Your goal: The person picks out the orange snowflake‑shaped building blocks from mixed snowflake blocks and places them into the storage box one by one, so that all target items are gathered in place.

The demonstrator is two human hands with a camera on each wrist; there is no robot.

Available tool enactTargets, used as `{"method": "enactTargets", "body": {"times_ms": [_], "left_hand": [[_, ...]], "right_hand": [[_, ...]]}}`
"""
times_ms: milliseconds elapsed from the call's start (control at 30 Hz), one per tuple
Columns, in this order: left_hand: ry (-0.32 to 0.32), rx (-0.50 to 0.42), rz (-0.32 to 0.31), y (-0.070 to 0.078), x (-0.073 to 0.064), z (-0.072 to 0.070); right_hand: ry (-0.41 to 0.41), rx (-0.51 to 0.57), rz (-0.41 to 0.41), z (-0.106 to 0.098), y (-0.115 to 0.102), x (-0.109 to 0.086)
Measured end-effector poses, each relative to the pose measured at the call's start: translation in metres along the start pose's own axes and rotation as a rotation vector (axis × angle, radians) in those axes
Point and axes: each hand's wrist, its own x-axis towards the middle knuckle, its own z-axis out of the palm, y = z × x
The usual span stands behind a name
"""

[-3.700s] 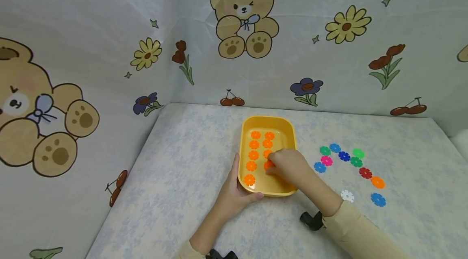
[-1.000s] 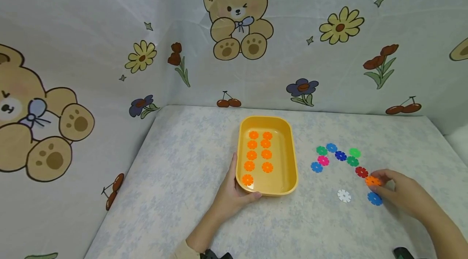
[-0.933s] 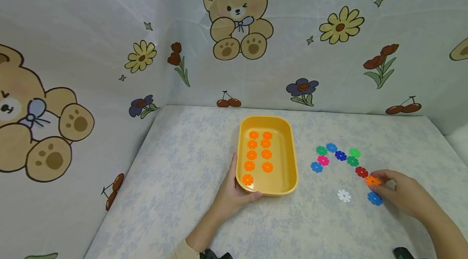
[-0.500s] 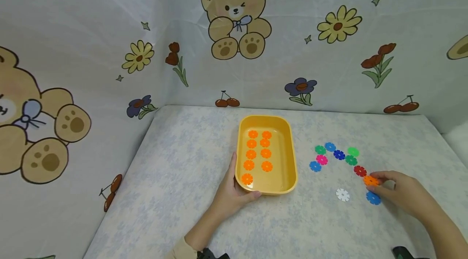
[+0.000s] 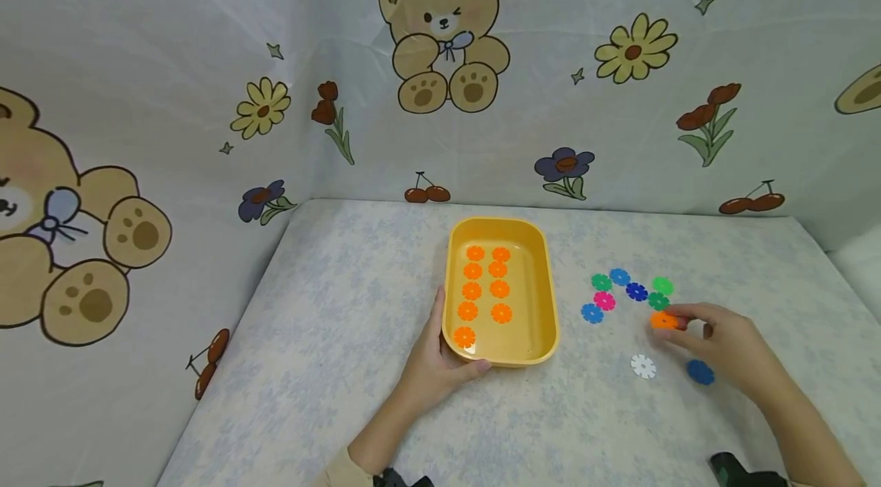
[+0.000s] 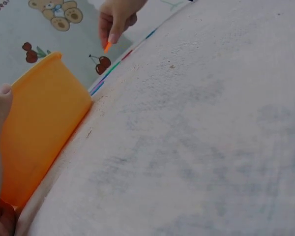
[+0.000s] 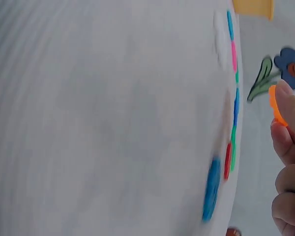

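Observation:
My left hand grips a yellow plastic tray by its near left corner, thumb along the front rim. Inside lie two columns of orange notched plastic discs. Thumb and fingers of my right hand pinch another orange disc, raised off the table in the right wrist view. Below that hand the red disc is mostly hidden in the head view. A white disc and a blue disc lie on the near side of it.
Right of the tray, several loose discs in green, pink and blue, among them a dark blue disc, lie flat on the pale marbled table. A bear-print cloth rises behind and to the left.
My right hand came out of the tray to the loose discs, pinched the orange one there and has lifted it leftward. My left hand stays on the tray.

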Motion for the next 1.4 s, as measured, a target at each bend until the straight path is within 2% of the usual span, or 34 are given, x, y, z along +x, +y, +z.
{"method": "enactTargets", "body": {"times_ms": [233,333,467,633,767,900,1033,1167,1400], "left_hand": [[-0.001,-0.001,0.006,-0.001,0.0,0.0],[0.001,0.011,0.011,0.0,0.0,0.001],[0.007,0.031,0.009,0.0,0.0,0.001],[0.011,0.042,0.009,0.0,0.001,0.001],[0.004,0.031,-0.007,0.0,0.0,0.001],[0.003,0.037,-0.016,-0.001,0.0,0.001],[0.01,0.052,-0.016,0.0,0.001,0.0],[0.009,0.048,-0.013,0.0,0.001,0.0],[0.001,0.029,-0.017,-0.001,0.0,0.0]], "right_hand": [[0.104,0.046,-0.245,0.014,-0.052,0.008],[0.129,0.079,-0.305,0.021,-0.073,0.013],[0.086,0.128,-0.341,0.027,-0.104,0.019],[0.014,0.129,-0.407,0.039,-0.143,0.024],[-0.043,0.063,-0.48,0.051,-0.168,0.026],[-0.117,-0.07,-0.561,0.06,-0.187,0.026],[-0.152,-0.2,-0.641,0.067,-0.198,0.027],[-0.17,-0.269,-0.656,0.071,-0.204,0.029],[-0.223,-0.291,-0.557,0.075,-0.209,0.032]]}}
